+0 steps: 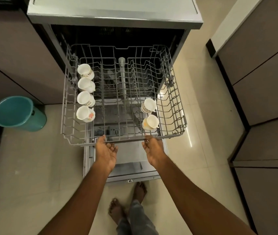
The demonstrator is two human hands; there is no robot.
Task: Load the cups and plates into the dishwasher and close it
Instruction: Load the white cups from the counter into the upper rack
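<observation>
Print in dark ink bands several of the white cups (86, 84), but it is too small to read, and a pale marking (129, 180) on the near edge of the lowered dishwasher door (129, 168) is just as illegible. Both hands are at the near rail of the upper rack (174, 102). The left hand (107, 150) and the right hand (153, 150) have their palms turned inward and their fingers loosely curled, the topmost fingertips meeting the wire. I cannot tell whether any finger hooks round the rail. The rack's long axis runs crosswise, from one hand to the other and on past both, and the rack hangs out over the door, clear of the dishwasher (114, 12) cavity. Ahead of the left hand and a little outward, four cups stand in a line leading away from the grip, starting with the orange-marked cup (85, 114) nearest it. Each leans with its round white end up and tipped toward the rack's left wall. Just ahead of the right hand are two more, the yellow-tinted cup (150, 122) nearer and the dark-banded cup (148, 106) beyond it, both leaning the other way, toward the right wall. Between the hands and farther off, a grey spray pipe (123, 78) points straight away from the person. A teal bucket (16, 112) stands on the floor well out to the left of the left hand.
</observation>
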